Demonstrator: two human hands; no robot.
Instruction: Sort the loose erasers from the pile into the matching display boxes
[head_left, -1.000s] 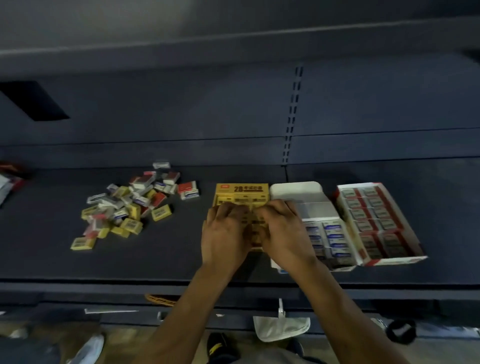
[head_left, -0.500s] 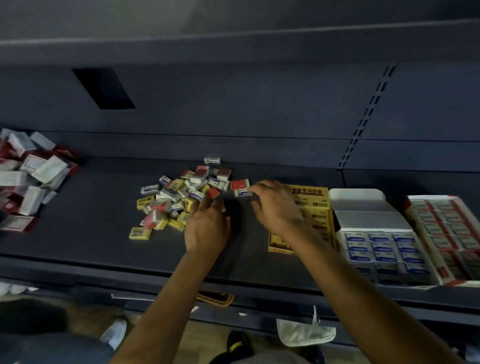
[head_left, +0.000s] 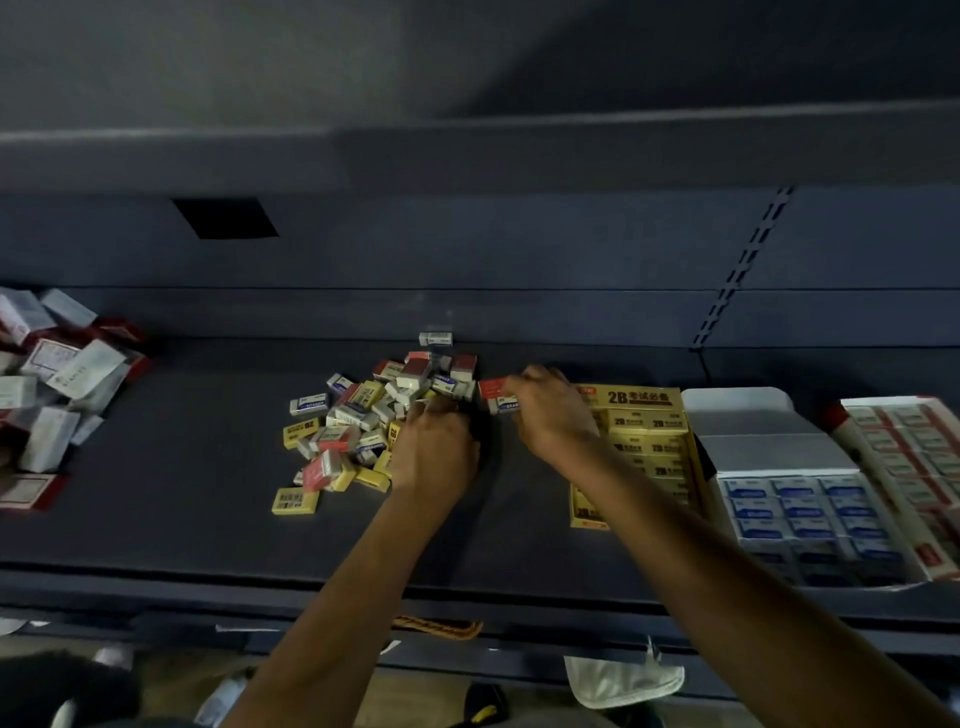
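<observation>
At the far left of the frame a heap of white and red packets (head_left: 52, 374) lies apart, probably stock outside this job. Left of centre sits the pile of loose erasers (head_left: 358, 421), yellow, red and blue-and-white mixed together, so each has to be picked out by colour. The left hand (head_left: 436, 447) reaches into the pile's right edge with its fingers curled down among the pieces; whether it holds one cannot be told. Just right of it, the right hand (head_left: 550, 410) bends its fingers onto a red eraser (head_left: 493, 387) at the pile's fringe, the grip unclear. The yellow display box (head_left: 644, 415), the blue box (head_left: 800, 499) and the red box (head_left: 914, 467) stand open side by side at the right, close for short transfers. Everything rests on a dark shop shelf (head_left: 156, 519) with a slotted back panel (head_left: 737, 270); the floor shows below.
</observation>
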